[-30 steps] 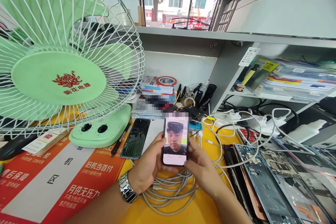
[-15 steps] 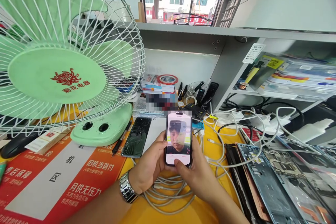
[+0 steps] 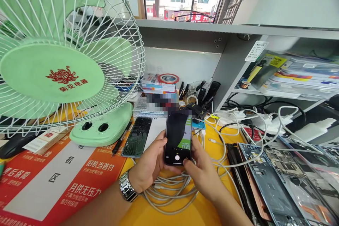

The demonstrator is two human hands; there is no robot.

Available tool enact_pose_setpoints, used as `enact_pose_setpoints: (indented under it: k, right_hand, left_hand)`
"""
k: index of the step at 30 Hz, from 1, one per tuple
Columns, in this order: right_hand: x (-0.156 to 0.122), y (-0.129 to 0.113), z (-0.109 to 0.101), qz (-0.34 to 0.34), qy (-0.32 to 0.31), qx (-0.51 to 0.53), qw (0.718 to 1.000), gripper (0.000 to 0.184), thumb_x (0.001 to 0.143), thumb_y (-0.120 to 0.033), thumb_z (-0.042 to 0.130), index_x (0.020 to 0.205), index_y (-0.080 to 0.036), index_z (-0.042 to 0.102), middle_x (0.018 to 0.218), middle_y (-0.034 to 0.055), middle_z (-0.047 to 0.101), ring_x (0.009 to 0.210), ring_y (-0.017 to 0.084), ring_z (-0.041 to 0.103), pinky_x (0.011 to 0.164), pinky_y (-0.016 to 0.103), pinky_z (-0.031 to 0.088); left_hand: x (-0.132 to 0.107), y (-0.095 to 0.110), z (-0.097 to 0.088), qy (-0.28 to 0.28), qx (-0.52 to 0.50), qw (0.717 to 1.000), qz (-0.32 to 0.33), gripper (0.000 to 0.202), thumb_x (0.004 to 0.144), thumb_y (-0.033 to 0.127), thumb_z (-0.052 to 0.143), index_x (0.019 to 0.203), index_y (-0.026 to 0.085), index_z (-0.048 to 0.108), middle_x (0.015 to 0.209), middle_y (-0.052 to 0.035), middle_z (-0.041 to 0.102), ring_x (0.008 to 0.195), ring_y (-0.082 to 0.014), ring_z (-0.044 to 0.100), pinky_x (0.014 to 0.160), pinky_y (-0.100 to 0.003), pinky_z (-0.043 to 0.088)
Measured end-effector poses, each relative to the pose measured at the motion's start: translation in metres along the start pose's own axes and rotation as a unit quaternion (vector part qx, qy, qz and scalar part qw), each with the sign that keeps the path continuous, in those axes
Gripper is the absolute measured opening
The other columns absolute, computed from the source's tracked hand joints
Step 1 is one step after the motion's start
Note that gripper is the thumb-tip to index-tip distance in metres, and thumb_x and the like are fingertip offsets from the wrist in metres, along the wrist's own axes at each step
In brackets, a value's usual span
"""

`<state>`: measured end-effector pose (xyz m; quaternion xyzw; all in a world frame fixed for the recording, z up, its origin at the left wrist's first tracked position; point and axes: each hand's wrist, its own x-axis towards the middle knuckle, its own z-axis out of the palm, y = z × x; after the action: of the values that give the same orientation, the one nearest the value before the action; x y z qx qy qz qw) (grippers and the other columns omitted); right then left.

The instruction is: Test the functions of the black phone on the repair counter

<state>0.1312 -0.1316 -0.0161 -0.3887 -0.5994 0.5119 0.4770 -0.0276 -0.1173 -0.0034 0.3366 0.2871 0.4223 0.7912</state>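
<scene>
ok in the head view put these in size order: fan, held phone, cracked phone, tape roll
Largest: fan
Next, unranked: held phone and cracked phone look alike, and the held one is nearer the camera
Smallest: tape roll

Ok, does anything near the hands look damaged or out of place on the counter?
Yes: the smartphone lying just beyond the left hand has a shattered screen, with cracks running across its glass. The phone held by that hand and the right hand shows no visible cracks.
</scene>
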Motion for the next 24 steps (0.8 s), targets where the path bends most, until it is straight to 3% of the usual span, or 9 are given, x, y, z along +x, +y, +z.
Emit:
enact_pose_setpoints:
  k: [9,17,24]
  right_hand:
    - [0.000,0.000,0.001,-0.009,0.007,-0.034,0.999,0.066,0.074,-0.001,0.048,0.135,-0.025,0.042,0.133,0.0035,0.055,0.124,0.021,0.051,0.104,0.034,0.041]
    - [-0.003,0.011,0.007,-0.017,0.047,-0.131,0.990,0.069,0.079,-0.007,0.055,0.141,-0.028,0.032,0.130,0.0044,0.056,0.117,0.020,0.057,0.103,0.036,0.044]
    - [-0.005,0.010,0.009,-0.051,0.069,-0.186,0.979,0.065,0.080,-0.010,0.057,0.139,-0.027,0.033,0.128,0.0052,0.055,0.118,0.018,0.056,0.102,0.032,0.045]
  left_hand:
    - [0.001,-0.003,0.000,0.009,-0.001,1.000,0.009,0.039,0.093,0.037,0.042,0.131,0.027,0.048,0.119,-0.0097,0.061,0.092,-0.0255,0.063,0.056,-0.028,0.055]
    - [0.001,-0.007,-0.001,0.031,-0.008,0.999,0.040,0.041,0.095,0.040,0.044,0.135,0.029,0.048,0.118,-0.0078,0.062,0.095,-0.0224,0.061,0.063,-0.028,0.055]
    - [0.001,-0.012,-0.005,0.047,0.017,0.996,0.071,0.041,0.094,0.042,0.049,0.132,0.027,0.053,0.118,-0.0084,0.062,0.099,-0.0233,0.060,0.064,-0.026,0.055]
